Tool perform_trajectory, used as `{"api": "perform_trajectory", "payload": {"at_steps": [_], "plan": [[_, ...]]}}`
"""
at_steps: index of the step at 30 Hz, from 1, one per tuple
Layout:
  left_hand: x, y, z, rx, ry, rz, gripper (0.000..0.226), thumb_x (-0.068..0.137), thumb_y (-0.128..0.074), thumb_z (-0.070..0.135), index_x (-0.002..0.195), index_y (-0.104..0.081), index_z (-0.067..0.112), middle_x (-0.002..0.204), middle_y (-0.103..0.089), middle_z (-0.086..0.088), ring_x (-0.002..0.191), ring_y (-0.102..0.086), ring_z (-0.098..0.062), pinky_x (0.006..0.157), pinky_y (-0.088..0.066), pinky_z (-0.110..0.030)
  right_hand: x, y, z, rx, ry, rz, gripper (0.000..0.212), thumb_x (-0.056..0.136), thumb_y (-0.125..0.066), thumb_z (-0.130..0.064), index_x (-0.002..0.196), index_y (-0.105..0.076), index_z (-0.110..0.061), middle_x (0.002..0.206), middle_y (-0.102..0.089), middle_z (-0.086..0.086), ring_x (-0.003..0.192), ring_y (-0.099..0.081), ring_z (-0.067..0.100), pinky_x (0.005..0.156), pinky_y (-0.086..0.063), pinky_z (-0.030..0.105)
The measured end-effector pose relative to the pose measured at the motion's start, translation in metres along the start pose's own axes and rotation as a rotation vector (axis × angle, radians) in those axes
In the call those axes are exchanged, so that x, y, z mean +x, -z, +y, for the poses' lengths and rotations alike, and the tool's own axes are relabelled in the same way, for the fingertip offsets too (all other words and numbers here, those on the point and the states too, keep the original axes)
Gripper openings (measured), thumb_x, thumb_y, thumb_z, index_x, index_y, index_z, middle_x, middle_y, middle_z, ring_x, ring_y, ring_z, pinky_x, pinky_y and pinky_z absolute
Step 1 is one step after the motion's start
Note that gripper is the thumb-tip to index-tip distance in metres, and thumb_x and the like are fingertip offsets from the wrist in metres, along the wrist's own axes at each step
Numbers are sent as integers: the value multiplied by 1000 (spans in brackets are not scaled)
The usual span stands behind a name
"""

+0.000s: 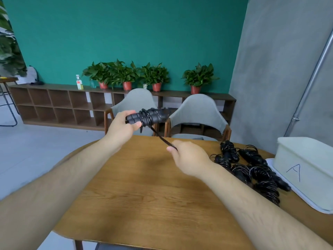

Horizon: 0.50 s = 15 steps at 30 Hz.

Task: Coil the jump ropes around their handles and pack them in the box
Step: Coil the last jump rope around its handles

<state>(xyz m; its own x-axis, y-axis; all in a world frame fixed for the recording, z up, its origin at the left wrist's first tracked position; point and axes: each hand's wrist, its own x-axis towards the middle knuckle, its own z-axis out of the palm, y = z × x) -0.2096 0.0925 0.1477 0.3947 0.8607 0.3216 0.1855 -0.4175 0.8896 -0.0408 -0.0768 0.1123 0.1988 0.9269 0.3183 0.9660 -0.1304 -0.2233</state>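
My left hand grips one end of a pair of black jump-rope handles, held level above the far edge of the wooden table. Black rope is wound round their middle. A short taut stretch of rope runs down and right from the coil into my right hand, which pinches its end. A pile of several coiled black jump ropes lies on the table at the right. Beside it stands a white box marked "A", on a white lid or tray.
Two grey chairs stand at the table's far side. Behind them a low wooden shelf carries potted plants and a bottle. A grey wall with a metal pipe rises at the right.
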Motion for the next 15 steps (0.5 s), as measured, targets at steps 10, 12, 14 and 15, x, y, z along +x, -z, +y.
{"api": "perform_trajectory", "payload": {"at_steps": [10, 12, 14, 15], "plan": [[-17, -3, -4, 443, -207, -386, 45, 93, -70, 8, 130, -57, 27, 126, -52, 10, 117, -55, -11, 110, -44, -39, 24, 52, 0, -230, 169, 217, 33, 104, -42, -49, 101, -63, -24, 93, -63, -6, 83, -61, 21, 67, -48, 37], [-19, 4, 1, 388, -196, -518, 44, 92, -71, 6, 125, -60, 33, 125, -59, 12, 116, -60, -10, 109, -46, -41, 28, 62, 11, -196, 149, 222, 37, 99, -44, -59, 93, -62, -27, 89, -62, -8, 82, -59, 18, 67, -49, 38], [-26, 9, 10, 175, -134, -689, 46, 92, -68, 0, 129, -61, 26, 125, -67, 4, 117, -64, -14, 106, -49, -40, 31, 69, 21, -108, 102, 221, 48, 90, -43, -72, 85, -60, -28, 82, -62, -7, 78, -58, 16, 64, -49, 40], [-29, 10, 15, 46, -122, -760, 47, 91, -68, 0, 133, -60, 20, 128, -68, -3, 120, -64, -19, 106, -49, -38, 30, 71, 24, -34, 69, 220, 54, 85, -41, -77, 83, -61, -27, 79, -63, -6, 76, -58, 15, 63, -49, 40]]}}
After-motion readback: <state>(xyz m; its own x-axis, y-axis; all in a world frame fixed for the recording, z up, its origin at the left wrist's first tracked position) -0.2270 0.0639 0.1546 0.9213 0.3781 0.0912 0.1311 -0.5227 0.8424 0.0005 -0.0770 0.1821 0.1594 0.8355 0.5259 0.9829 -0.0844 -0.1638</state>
